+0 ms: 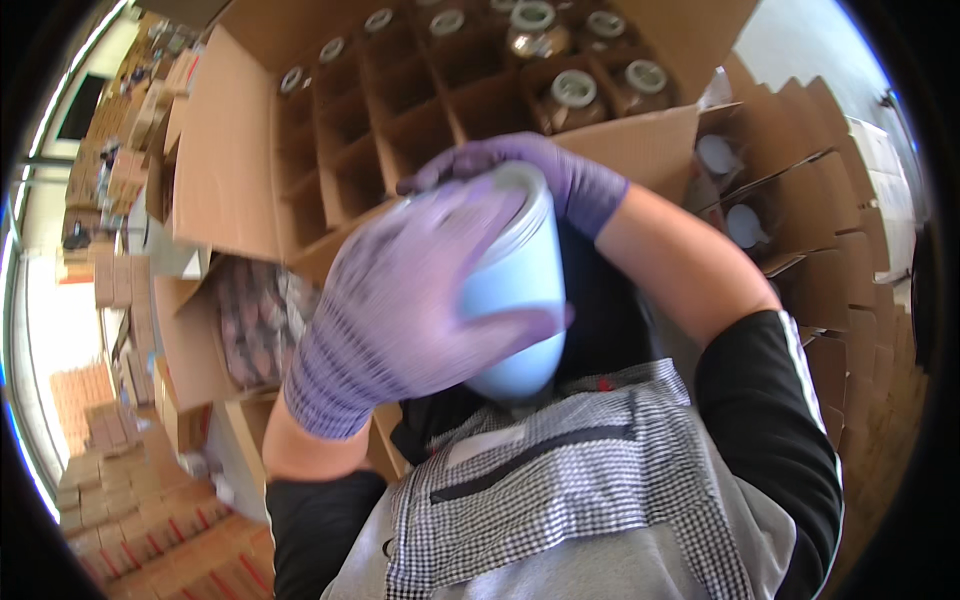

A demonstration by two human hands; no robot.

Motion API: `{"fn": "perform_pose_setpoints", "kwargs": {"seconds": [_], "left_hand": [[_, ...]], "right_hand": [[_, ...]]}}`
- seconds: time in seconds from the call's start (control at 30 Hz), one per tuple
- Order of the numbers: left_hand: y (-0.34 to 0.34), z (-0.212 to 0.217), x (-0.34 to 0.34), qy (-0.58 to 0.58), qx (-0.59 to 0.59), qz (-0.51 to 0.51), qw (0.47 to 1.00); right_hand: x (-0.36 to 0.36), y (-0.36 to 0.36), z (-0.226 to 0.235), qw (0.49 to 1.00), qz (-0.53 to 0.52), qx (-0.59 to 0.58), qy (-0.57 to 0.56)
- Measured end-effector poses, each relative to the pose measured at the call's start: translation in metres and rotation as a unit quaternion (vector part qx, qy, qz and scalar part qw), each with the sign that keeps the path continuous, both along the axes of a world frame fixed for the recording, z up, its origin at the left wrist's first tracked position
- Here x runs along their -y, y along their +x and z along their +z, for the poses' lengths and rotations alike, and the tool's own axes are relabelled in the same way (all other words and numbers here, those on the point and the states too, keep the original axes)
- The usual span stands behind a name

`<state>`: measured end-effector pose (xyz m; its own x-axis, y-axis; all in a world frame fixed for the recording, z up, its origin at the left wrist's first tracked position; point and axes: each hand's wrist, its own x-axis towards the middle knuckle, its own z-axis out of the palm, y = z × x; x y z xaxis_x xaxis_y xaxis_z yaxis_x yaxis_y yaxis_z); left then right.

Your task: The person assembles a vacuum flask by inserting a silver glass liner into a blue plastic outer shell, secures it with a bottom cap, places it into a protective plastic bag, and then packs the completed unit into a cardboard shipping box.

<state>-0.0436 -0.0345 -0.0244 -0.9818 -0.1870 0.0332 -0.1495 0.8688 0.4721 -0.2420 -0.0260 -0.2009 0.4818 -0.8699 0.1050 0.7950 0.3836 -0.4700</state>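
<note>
Both of your gloved hands grip the pale blue jar (515, 300) close to your chest, left hand (400, 310) wrapping its side to steady it, right hand (545, 175) clamped over its lid (520, 205), above the divided carton (400, 110)

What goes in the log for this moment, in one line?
left hand: grips jar side | right hand: on lid | behind: divided box, few jars

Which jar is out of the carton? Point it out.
The pale blue jar, held against the apron between the left hand and the right hand; the brown jars sit in the divided carton.
</note>
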Motion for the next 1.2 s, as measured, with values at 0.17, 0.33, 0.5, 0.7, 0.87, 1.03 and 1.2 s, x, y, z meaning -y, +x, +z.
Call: {"fn": "perform_pose_setpoints", "kwargs": {"seconds": [0.17,0.33,0.5,0.7,0.87,1.03,1.2], "left_hand": [[0.058,0.004,0.022,0.133,-0.043,0.039,0.989],[0.052,-0.096,0.078,0.317,-0.22,0.134,0.913],[0.029,-0.088,0.046,0.174,-0.237,0.043,0.955],[-0.001,-0.032,0.001,-0.034,-0.097,-0.041,0.994],[-0.069,-0.024,-0.054,-0.152,0.005,0.06,0.987],[-0.065,-0.027,-0.044,-0.123,0.062,0.066,0.988],[0.002,-0.027,0.029,0.25,-0.198,0.012,0.948]], "right_hand": [[-0.019,0.055,0.008,0.714,-0.402,-0.488,-0.299],[-0.08,0.041,0.07,0.703,-0.493,-0.436,-0.27],[-0.101,0.027,0.06,0.699,-0.438,-0.525,-0.209],[-0.043,-0.021,-0.001,0.748,-0.352,-0.469,-0.311],[0.013,-0.047,-0.004,0.988,0.028,-0.136,-0.074],[-0.013,-0.036,0.007,0.974,-0.125,-0.185,-0.043],[-0.014,-0.038,0.002,0.941,-0.28,-0.188,-0.018]]}}
